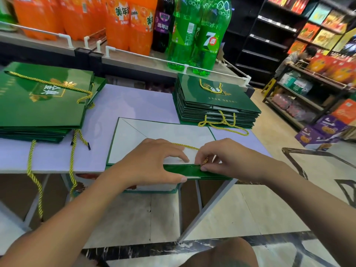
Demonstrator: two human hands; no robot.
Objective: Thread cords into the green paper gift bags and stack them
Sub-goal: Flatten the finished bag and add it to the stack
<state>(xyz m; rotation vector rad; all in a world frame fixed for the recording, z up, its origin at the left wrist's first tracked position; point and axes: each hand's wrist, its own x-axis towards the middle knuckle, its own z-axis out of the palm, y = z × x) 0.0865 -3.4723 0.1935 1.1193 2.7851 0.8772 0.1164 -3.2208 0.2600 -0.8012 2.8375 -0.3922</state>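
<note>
**Cord Pinched at the Rim of an Open Green Bag**

A pale lavender table (134, 101) carried everything, standing in front of a shop shelf (134, 58) lined with orange bottles (125, 22) and green bottles (192, 35).

At the table's far left corner lay the left stack (38, 105) of flat green gift bags, the top one showing a gold emblem and a gold handle across its face. Two loose cords (34, 176) hung from under this stack over the table's near edge. At the far right corner sat the right stack (217, 101), neatly squared, with a yellow handle loop (227, 125) spilling from its near side onto the tabletop.

Between the stacks, against the near edge, the open bag (154, 132) lay flat with its white inside facing up. Its folded green rim (188, 171) ran along the table's near edge and jutted slightly past it.

Both hands worked close together at that rim, not quite touching. The left hand (152, 162) gripped the bag, its fingers spread on the white panel and its thumb tucked under the green rim. The right hand (229, 157) pinched the gold cord (185, 145) between thumb and fingertips just at the rim. A short length of that cord ran over the white panel from behind the left hand's fingers to the right hand.
</note>
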